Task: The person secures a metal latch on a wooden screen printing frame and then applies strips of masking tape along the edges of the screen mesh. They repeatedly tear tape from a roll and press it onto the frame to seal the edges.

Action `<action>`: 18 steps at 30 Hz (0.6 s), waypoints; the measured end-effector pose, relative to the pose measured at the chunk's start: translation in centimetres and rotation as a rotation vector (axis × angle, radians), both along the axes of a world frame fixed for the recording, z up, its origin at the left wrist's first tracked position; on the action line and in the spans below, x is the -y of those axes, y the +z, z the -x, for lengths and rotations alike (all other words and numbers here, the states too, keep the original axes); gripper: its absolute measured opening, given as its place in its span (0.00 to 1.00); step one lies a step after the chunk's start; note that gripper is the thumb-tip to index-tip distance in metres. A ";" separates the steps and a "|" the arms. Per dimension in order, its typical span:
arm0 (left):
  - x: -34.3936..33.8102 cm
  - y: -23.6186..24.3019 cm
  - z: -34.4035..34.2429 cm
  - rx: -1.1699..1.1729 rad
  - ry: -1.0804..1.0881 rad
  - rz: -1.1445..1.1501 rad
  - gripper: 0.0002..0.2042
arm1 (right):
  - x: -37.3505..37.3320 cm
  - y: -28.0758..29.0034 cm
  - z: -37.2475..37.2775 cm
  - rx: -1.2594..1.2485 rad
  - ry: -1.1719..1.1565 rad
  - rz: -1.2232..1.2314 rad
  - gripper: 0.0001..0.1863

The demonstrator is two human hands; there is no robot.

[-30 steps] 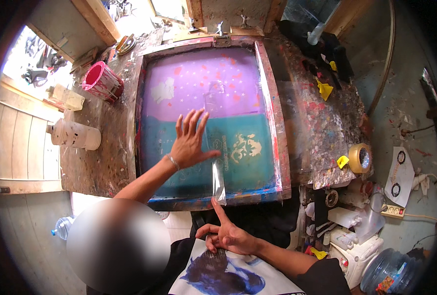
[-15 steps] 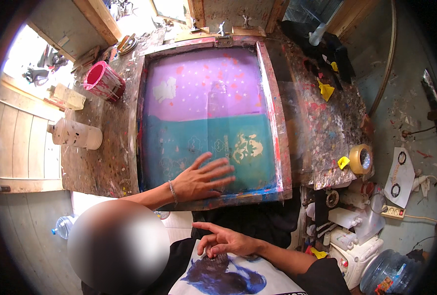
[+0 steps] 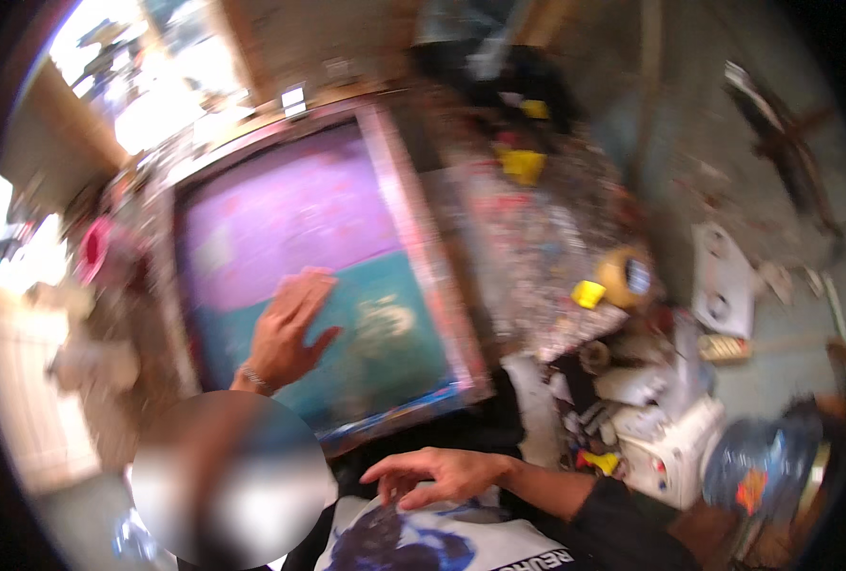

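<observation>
Motion blurs the view. A framed printing screen (image 3: 299,188), purple on its upper half and teal on its lower half with pale patches, lies tilted on the worktable. My left hand (image 3: 291,326), a bracelet at its wrist, is stretched out flat on or just over the screen near the colour boundary, holding nothing visible. My right hand (image 3: 432,476) hangs below the screen's near edge, in front of the printed shirt (image 3: 385,542), its fingers apart and loosely bent with nothing visible in them.
A pink-red bucket (image 3: 104,252) and a pale jug (image 3: 94,366) stand at left. At right are a tape roll (image 3: 621,271), yellow pieces (image 3: 588,293), cluttered containers (image 3: 670,447), a power strip (image 3: 724,348) and a large water bottle (image 3: 761,466). A bright opening lies behind.
The view has turned, so the screen sits tilted and further left. My left hand has moved up from the screen's lower part toward the colour boundary. My right hand stays below the frame.
</observation>
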State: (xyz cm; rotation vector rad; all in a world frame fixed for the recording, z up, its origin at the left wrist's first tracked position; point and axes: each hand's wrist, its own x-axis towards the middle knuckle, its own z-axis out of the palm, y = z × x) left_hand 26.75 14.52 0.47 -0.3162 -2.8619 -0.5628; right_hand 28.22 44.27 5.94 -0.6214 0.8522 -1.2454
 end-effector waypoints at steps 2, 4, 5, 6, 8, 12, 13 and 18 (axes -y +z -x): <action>0.0 -1.0 3.2 0.115 0.094 0.083 0.35 | -2.3 1.6 2.8 -0.111 -0.072 0.072 0.29; 1.7 -1.7 4.4 0.227 0.162 0.213 0.36 | -6.3 3.4 6.4 -0.313 -0.281 -0.002 0.27; 3.2 -1.8 4.3 0.323 0.223 0.310 0.35 | -8.5 4.2 8.2 -0.429 -0.409 -0.032 0.26; 4.3 -2.3 4.2 0.288 0.236 0.320 0.34 | -10.5 4.5 10.3 -0.579 -0.574 -0.103 0.25; 6.5 -2.8 3.6 0.268 0.366 0.369 0.32 | -14.4 4.7 14.7 -0.981 -0.786 -0.411 0.23; 6.6 -2.3 2.6 0.062 0.519 0.291 0.31 | -19.0 2.6 21.8 -1.460 -0.949 -1.223 0.35; 5.7 -1.5 2.0 0.082 0.570 0.253 0.31 | -19.7 1.8 23.2 -1.500 -0.951 -1.212 0.37; -2.2 3.3 -1.7 0.021 0.305 -0.080 0.24 | -21.2 -2.2 27.8 -1.669 -0.615 -1.272 0.21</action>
